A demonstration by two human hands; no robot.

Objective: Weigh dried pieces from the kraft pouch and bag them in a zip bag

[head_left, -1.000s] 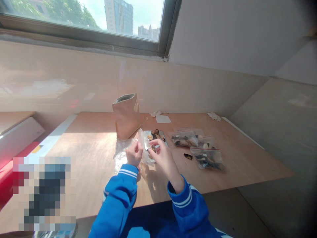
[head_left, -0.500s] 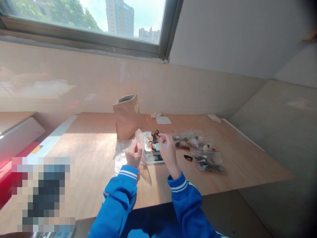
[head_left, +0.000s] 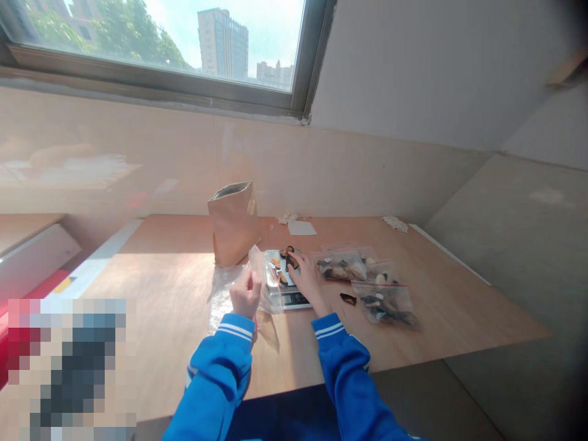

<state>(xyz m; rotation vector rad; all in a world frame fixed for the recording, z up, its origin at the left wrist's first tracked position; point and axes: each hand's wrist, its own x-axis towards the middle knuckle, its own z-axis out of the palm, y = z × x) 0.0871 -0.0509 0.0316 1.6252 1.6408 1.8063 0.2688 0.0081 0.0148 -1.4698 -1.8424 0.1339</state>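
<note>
My left hand [head_left: 247, 294] is closed around the edge of a clear zip bag [head_left: 270, 283], which stands upright beside a small digital scale [head_left: 296, 299]. Over the scale's plate, my right hand [head_left: 309, 278] has its thumb and fingers around a dark dried piece [head_left: 292, 263] that looks like a dried mushroom slice. Other brown and black dried slices [head_left: 282, 278] lie on the plate next to it. Part of the scale is hidden behind the bag and my right hand.
A brown paper bag [head_left: 233, 226] stands open behind my left hand, with clear plastic [head_left: 223, 294] lying in front of it. Several filled zip bags [head_left: 386, 306] lie at the right, near a loose dark slice [head_left: 348, 299]. White paper [head_left: 302, 228] lies near the wall.
My right hand has gone from a raised pinch above the scale down to the dried pieces on its plate. My left hand keeps hold of the bag. The view has tilted slightly upward.
</note>
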